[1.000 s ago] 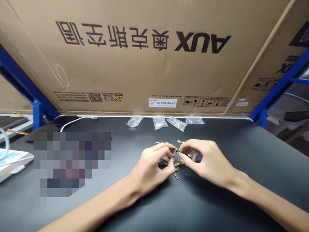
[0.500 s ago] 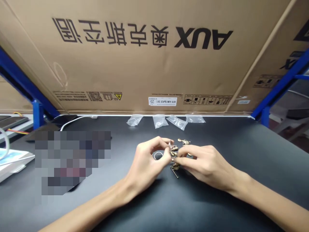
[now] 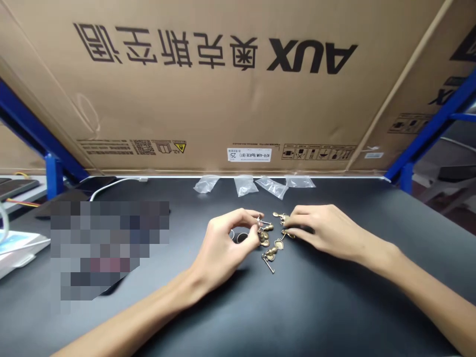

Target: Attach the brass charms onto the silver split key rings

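Observation:
Thumb and forefinger of my left hand (image 3: 226, 243) are closed in a pinch on a small bunch of brass-coloured pendants (image 3: 265, 237), one of them gourd-shaped. Two dark round pieces with silvery rims (image 3: 241, 237) show between its fingers. To the right, my right hand (image 3: 327, 230) pinches at another brass-coloured pendant (image 3: 286, 233), its fingertips low at the tabletop and partly hiding it. Between the hands and a little nearer lies a group of brass-coloured pendants (image 3: 273, 250) with a thin metal bar. One more pendant (image 3: 277, 215) pokes out beyond my right fingertips.
Several clear plastic bags (image 3: 245, 186) lie along the back edge of the black table (image 3: 282, 317). Behind them stands a large cardboard box (image 3: 208, 109) between blue metal posts (image 3: 54, 173). A blurred-out patch (image 3: 107, 248) and a white cable (image 3: 115, 182) are at left.
My right hand has drawn away from my left, to the right and slightly farther off, uncovering the pendants between them. My left hand keeps its pinch and has barely moved.

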Demonstrator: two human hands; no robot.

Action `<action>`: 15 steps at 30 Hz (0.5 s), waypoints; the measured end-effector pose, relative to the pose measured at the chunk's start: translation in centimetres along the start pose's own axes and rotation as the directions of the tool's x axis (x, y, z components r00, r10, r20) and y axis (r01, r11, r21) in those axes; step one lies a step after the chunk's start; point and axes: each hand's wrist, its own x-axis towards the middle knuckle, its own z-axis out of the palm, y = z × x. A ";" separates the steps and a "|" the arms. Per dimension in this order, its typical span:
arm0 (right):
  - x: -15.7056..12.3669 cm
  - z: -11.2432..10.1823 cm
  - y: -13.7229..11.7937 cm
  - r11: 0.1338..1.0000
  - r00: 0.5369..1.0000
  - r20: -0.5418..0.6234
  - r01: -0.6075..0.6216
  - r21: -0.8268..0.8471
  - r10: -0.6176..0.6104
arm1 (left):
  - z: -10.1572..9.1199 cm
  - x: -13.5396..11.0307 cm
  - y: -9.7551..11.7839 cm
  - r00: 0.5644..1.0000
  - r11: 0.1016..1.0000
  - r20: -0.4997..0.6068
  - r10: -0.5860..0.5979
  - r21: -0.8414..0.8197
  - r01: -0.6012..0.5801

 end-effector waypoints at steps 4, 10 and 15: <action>0.2 0.6 -0.3 0.997 0.999 0.000 0.049 -0.054 -0.050 | 0.1 0.0 0.0 0.999 0.999 -0.001 0.038 0.037 -0.038; 0.2 0.5 0.1 0.997 0.999 -0.003 0.046 -0.062 -0.046 | 0.1 0.0 0.0 0.997 0.994 0.006 0.082 0.072 -0.082; 0.0 -0.3 -0.2 1.000 1.000 -0.011 -0.014 0.004 0.014 | 0.1 0.0 -0.1 0.995 0.991 0.008 0.101 0.084 -0.101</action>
